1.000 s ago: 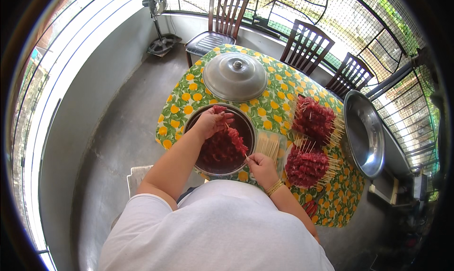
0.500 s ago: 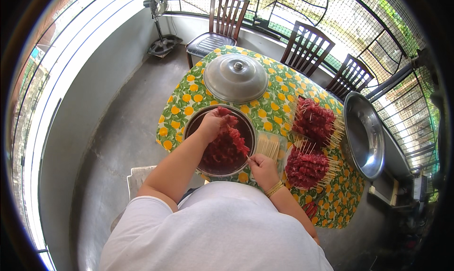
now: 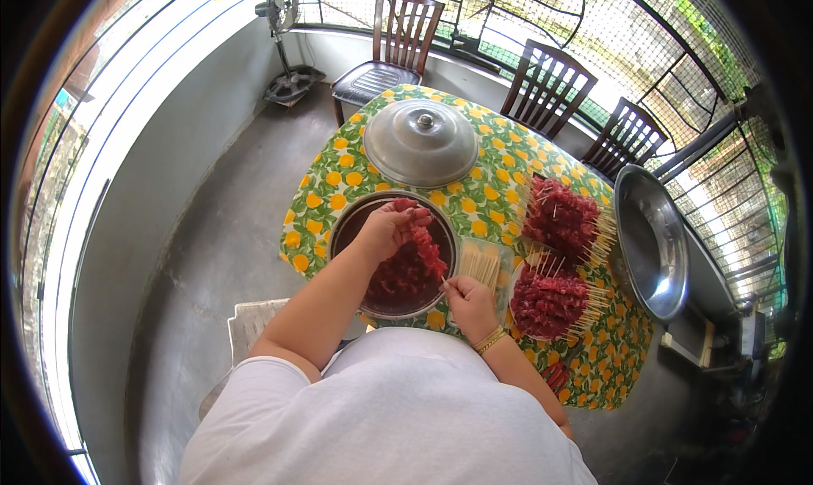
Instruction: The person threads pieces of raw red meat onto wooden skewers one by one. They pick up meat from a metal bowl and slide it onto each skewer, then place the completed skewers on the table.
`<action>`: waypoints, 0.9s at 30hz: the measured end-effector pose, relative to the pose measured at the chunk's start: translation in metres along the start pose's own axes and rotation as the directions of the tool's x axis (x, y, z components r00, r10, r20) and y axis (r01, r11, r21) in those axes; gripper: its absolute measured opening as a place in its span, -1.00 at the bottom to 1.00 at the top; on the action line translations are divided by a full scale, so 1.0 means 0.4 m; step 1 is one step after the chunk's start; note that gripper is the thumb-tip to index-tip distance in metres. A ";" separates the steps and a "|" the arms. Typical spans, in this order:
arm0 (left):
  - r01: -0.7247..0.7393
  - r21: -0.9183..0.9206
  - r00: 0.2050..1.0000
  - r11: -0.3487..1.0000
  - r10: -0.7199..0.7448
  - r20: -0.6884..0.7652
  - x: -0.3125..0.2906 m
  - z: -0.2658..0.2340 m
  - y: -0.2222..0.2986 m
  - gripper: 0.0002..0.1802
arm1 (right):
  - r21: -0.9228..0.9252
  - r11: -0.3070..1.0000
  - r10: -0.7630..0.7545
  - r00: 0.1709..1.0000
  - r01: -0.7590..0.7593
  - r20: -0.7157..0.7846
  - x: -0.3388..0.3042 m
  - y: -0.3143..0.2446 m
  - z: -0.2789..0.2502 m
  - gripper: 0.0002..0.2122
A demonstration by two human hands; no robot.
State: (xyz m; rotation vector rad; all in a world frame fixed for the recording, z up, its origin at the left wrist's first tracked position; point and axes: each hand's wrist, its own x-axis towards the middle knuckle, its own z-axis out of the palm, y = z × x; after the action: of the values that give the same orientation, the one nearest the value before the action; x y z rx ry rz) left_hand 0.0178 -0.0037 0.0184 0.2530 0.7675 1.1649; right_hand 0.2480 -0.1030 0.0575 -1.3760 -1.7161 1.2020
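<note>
Head view: loaded skewer (image 3: 429, 253) slants over the pot (image 3: 333, 235), near left on the worktop (image 3: 491, 204). Right hand (image 3: 472, 305): fingers pinch the bare near end. Left hand (image 3: 389, 234): fingers pinch red meat at the far end; stick tip hidden. Judged risks: a blind push could prick the left fingers; wet, soft meat could tear, dropping back into the pot.
</note>
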 end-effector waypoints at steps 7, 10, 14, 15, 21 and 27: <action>0.035 -0.053 0.998 0.998 -0.037 -0.053 -0.001 0.007 0.013 -0.85 | 0.014 1.000 0.017 1.000 -0.017 0.022 0.002 0.010 -0.001 -0.87; -0.012 -0.059 0.998 0.998 0.008 -0.064 0.002 0.015 -0.003 -0.83 | 0.040 0.998 0.039 0.999 -0.040 0.013 0.001 0.009 0.002 -0.87; -0.075 -0.088 0.994 0.993 0.067 -0.091 0.009 0.032 -0.018 -0.82 | 0.042 0.999 0.034 0.999 -0.034 -0.002 -0.001 0.012 0.007 -0.87; -0.092 -0.099 0.991 0.991 0.081 -0.106 0.010 0.036 -0.023 -0.82 | 0.073 0.997 0.035 0.999 -0.034 -0.006 -0.001 0.014 0.010 -0.87; -0.153 -0.082 0.974 0.985 0.136 -0.182 0.018 0.052 -0.046 -0.81 | 0.055 0.998 -0.013 1.000 0.014 -0.028 -0.004 0.022 0.025 -0.88; -0.060 -0.062 0.986 0.996 0.049 -0.159 0.013 0.047 -0.044 -0.79 | 0.043 0.998 -0.048 0.998 0.049 -0.037 -0.005 0.028 0.029 -0.88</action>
State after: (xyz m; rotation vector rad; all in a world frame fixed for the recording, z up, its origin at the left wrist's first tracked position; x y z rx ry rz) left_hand 0.0441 -0.0024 0.0200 0.1282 0.8622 1.2707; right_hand 0.2426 -0.1076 0.0429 -1.3147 -1.6790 1.1745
